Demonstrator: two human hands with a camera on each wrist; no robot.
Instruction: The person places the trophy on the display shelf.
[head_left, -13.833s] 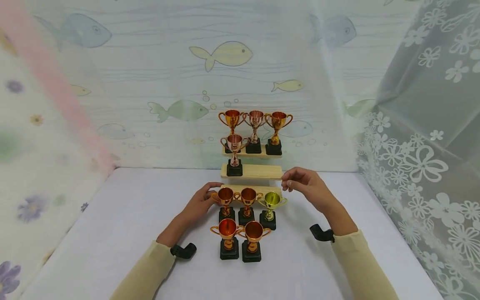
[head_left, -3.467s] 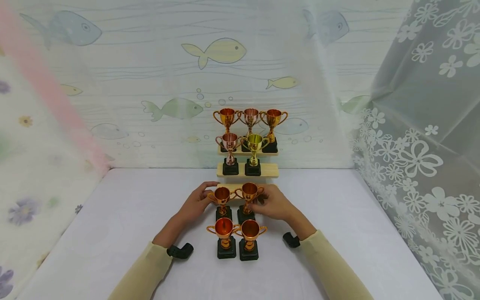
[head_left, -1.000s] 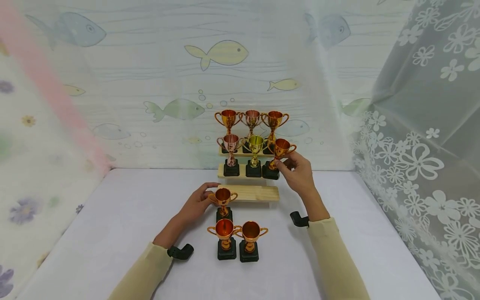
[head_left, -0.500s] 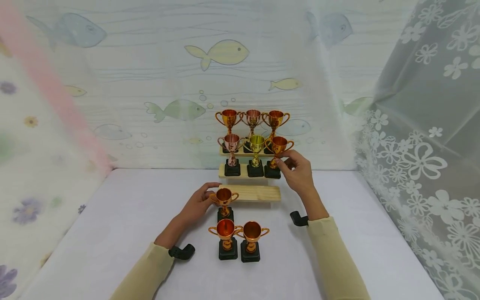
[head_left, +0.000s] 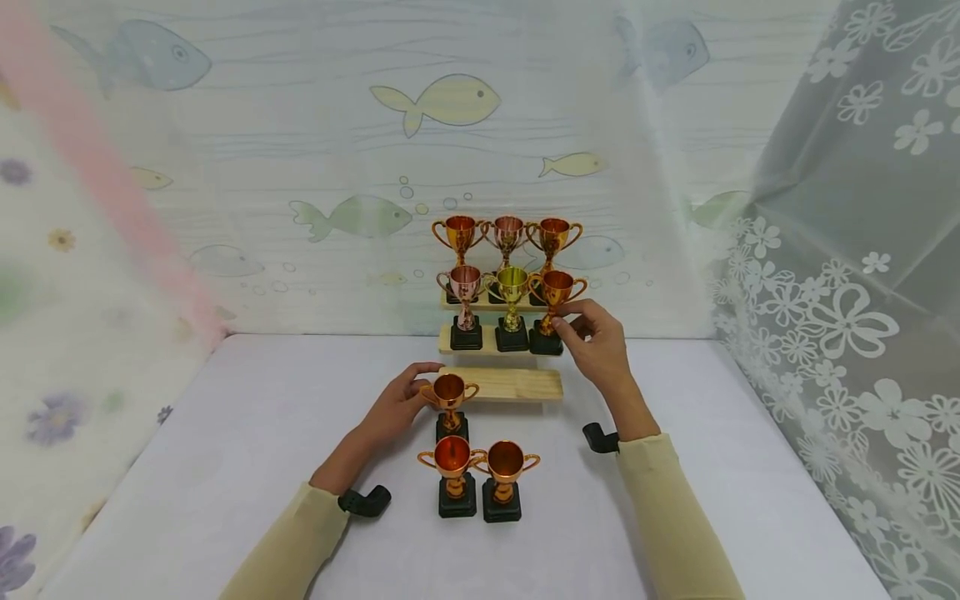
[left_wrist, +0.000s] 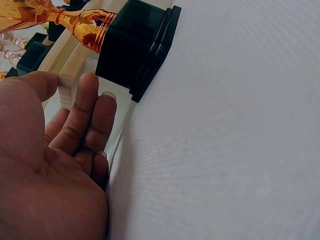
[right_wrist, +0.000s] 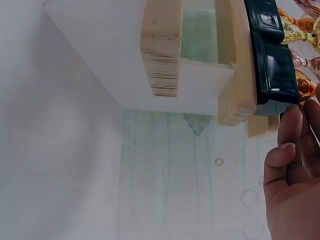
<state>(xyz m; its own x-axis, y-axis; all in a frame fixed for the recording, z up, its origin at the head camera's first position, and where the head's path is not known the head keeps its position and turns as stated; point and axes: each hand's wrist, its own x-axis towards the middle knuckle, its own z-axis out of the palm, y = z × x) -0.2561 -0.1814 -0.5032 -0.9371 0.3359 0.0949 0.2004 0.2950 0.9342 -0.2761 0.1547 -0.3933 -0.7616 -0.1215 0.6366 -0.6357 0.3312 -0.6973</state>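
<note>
My right hand pinches the stem of an orange-gold trophy cup, its black base at the right end of the middle wooden shelf. Beside that cup on the same shelf stand a yellow-gold trophy and a rose one. My left hand grips the left end of the lowest shelf, thumb and fingers at the plank's end in the left wrist view. Right by its fingers stands a copper-orange trophy on the table, its base close to the fingertips.
Two more copper-orange trophies, a left one and a right one, stand upright on the white table in front. Three trophies fill the top shelf. A fish-print curtain hangs behind, a lace sheet at right.
A yellow-gold and then an orange-gold trophy have moved from the table to the middle shelf. Over the last second the right hand's trophy has straightened from a tilt. The left hand stays put.
</note>
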